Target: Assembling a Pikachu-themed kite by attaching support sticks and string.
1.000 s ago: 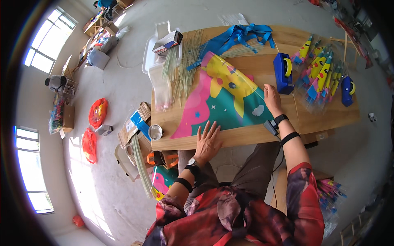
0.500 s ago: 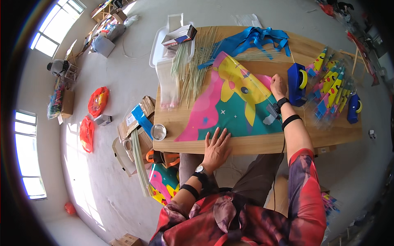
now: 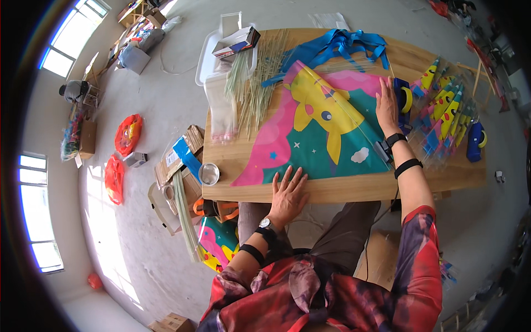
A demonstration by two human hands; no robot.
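Note:
A triangular printed kite sheet (image 3: pixel 310 149) in pink, yellow and green lies spread on the table, with a cartoon animal on it. My left hand (image 3: pixel 289 193) rests flat with fingers spread on the sheet's near edge. At the sheet's right side, my right hand (image 3: pixel 387 110) has its fingers stretched out and holds nothing. Just right of it stands a blue tape dispenser (image 3: pixel 403 113), partly hidden by that hand. A thin rod seems to run along the sheet's middle line.
On the wooden table (image 3: pixel 442 174) lie blue ribbons (image 3: pixel 343 47), thin pale sticks (image 3: pixel 265 83), clear bags (image 3: pixel 222 108) and a small box (image 3: pixel 237 44) on a white tray (image 3: pixel 208 61). Packed folded kites (image 3: pixel 448 113) and another dispenser (image 3: pixel 475 143) are at right. A round tin (image 3: pixel 209 174) sits at the left edge.
My right hand has gone from closed at the sheet's pink edge to stretched out. The sheet's right part now lies opened out, with more green and the white cloud showing. My left hand stays put.

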